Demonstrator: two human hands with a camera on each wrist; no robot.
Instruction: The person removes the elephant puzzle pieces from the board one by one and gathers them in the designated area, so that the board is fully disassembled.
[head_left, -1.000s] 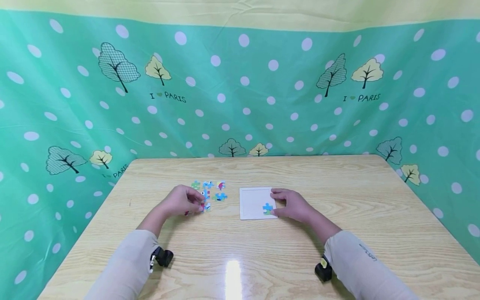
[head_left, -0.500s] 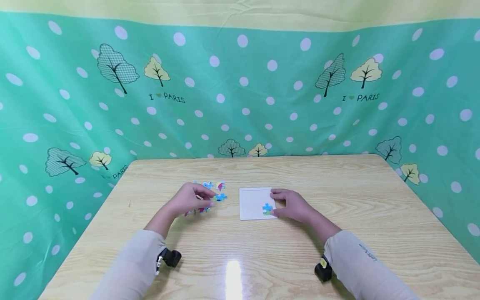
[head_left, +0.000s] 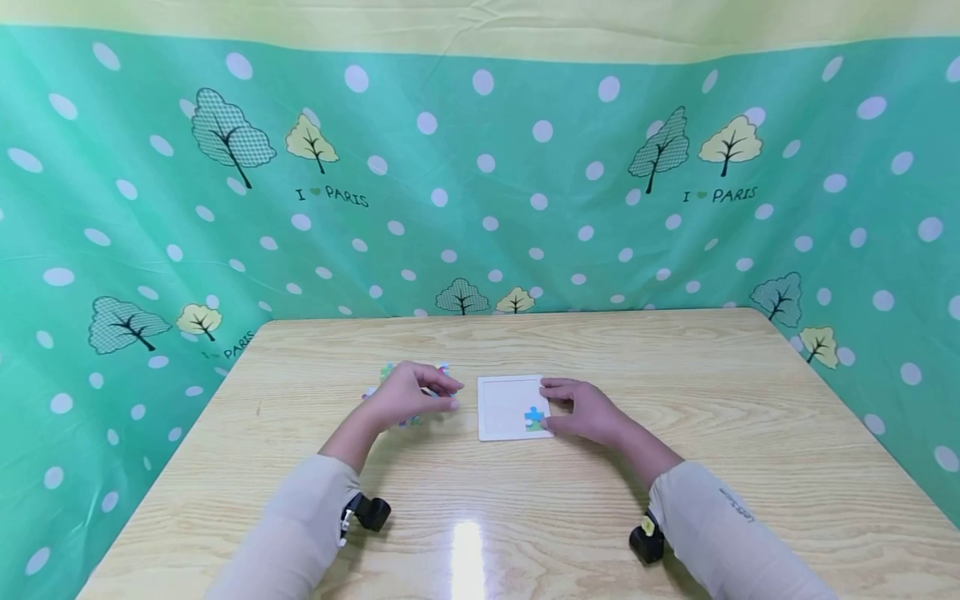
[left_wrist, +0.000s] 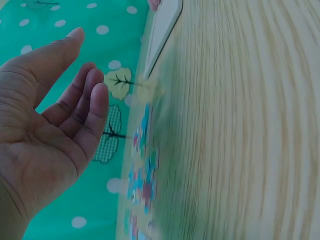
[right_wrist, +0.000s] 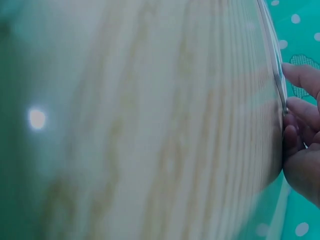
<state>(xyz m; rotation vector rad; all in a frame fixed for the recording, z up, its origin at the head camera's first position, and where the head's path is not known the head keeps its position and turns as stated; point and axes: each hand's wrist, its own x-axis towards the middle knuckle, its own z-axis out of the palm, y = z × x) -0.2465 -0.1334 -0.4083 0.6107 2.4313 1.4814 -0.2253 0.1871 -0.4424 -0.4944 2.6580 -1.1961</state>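
Observation:
In the head view my left hand [head_left: 405,398] hovers over loose jigsaw pieces [head_left: 386,372], covering most of them. Its thumb and fingers are apart, and the left wrist view shows nothing between them. To its right lies a white square puzzle tray [head_left: 498,404] with a raised border. One blue and green jigsaw piece [head_left: 533,419] sits in the tray's near right corner. My right hand [head_left: 588,412] holds the tray's right edge, thumb by that corner and fingers farther up the side. In the right wrist view, fingertips [right_wrist: 291,70] touch the tray's thin edge.
The pieces and tray lie on a light wood-grain table [head_left: 675,367]. A green dotted curtain [head_left: 480,167] with printed trees hangs behind and along the sides. Each forearm carries a small black wrist camera, such as the left one [head_left: 371,512].
My left hand has moved right across the loose pieces toward the tray, and its fingers now stand apart. The right hand, the tray and the piece in it have stayed put.

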